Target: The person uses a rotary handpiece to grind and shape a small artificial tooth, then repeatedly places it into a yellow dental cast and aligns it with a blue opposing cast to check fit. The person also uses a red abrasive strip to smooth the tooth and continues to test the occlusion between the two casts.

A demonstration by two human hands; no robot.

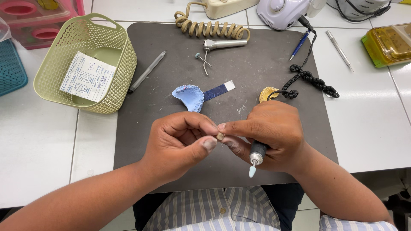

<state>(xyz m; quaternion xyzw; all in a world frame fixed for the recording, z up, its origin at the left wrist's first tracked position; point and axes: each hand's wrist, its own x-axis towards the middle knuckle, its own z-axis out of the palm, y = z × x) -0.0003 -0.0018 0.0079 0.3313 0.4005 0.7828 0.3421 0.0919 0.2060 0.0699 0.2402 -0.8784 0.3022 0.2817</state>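
Pinching a small tan piece point(220, 136) together, both hands close: left point(182, 143), right point(267, 134) (also gripping a handpiece point(256, 156)).

Dark grey rectangular work mat point(257, 55), flecked with pale dust, on a white tiled tabletop point(368, 119) with thin grey joints.
Pale green perforated plastic basket point(64, 47), lattice-patterned; inside it a white paper form point(87, 77) with dark print.
Light blue dental cast point(188, 96) beside a dark blue strip with a white end point(219, 90).
Yellowish plaster cast point(266, 93).
Beige coiled cord point(209, 29); black coiled cord point(314, 81).
Silver-grey pen-like tool point(147, 72); blue pen point(299, 44).
Translucent yellow box point(387, 45).
Teal basket point(10, 70); pink translucent containers point(34, 17).
Black-and-silver handpiece point(257, 155) with pale blue tip.
Small tan piece point(220, 136).
Blue-and-white striped shirt point(214, 211).
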